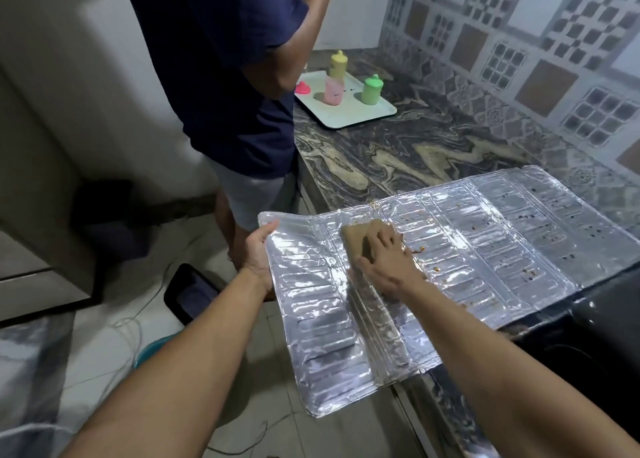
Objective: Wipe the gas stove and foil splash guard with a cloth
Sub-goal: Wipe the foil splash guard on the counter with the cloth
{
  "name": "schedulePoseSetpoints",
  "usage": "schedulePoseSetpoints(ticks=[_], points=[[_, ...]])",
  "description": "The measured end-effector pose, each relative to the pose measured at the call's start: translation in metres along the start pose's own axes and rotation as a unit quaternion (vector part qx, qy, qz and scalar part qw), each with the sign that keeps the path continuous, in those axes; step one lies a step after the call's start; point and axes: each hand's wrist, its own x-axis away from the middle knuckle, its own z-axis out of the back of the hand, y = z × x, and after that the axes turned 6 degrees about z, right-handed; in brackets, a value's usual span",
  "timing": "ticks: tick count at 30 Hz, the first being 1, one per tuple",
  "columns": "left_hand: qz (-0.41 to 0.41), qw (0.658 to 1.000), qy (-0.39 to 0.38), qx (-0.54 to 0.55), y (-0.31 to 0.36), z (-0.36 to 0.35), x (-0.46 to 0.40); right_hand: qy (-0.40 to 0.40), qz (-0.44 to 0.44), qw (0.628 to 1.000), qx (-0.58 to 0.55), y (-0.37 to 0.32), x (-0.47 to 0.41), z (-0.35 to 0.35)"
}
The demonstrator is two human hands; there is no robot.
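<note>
Foil splash guard (450, 250) lying unfolded across the counter (398, 153), one end overhanging the floor. Right hand (388, 260) presses a tan cloth (356, 241) flat, fingers spread; left hand (258, 253) grips the overhanging edge. Wiping underway; next strokes should reach the brown specks farther right.

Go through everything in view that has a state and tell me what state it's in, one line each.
foil splash guard: unfolded flat, near end overhanging the counter, brown specks on it
cloth: folded, pressed on the foil
right hand: flat on the cloth
left hand: gripping the foil's left edge
green bottle: upright, capped, on the tray
yellow bottle: upright, capped
pink bottle: upright, cap off
tray: flat on the counter
</note>
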Motion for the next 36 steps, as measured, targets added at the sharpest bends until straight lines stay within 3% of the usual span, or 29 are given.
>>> schedulePoseSetpoints(ticks=[8, 15, 19, 21, 25, 27, 31, 36], points=[[0.062, 0.998, -0.025, 0.014, 0.006, 0.007, -0.006, 0.04, 0.008, 0.995, 0.091, 0.001, -0.041, -0.018], [0.083, 0.993, -0.065, 0.061, 0.01, 0.016, -0.023, 0.077, 0.019, 0.996, 0.027, -0.02, -0.087, -0.006], [0.086, 0.992, -0.063, 0.069, 0.008, 0.022, -0.028, 0.062, 0.097, 0.992, -0.058, -0.029, -0.086, -0.004], [0.084, 0.992, -0.058, 0.073, 0.007, 0.022, -0.028, 0.036, 0.139, 0.989, -0.041, -0.026, -0.083, -0.011], [0.078, 0.993, -0.044, 0.072, 0.007, 0.019, -0.026, 0.12, 0.023, 0.992, -0.011, -0.005, -0.093, -0.007], [0.076, 0.993, -0.042, 0.076, 0.009, 0.019, -0.025, 0.102, 0.01, 0.995, -0.006, -0.003, -0.097, -0.005], [0.044, 0.995, -0.037, 0.084, 0.01, 0.024, -0.028, 0.025, 0.087, 0.996, -0.014, -0.024, -0.089, -0.017], [0.041, 0.994, -0.069, 0.079, 0.009, 0.018, -0.026, 0.087, 0.14, 0.981, -0.101, -0.055, -0.052, -0.032]])
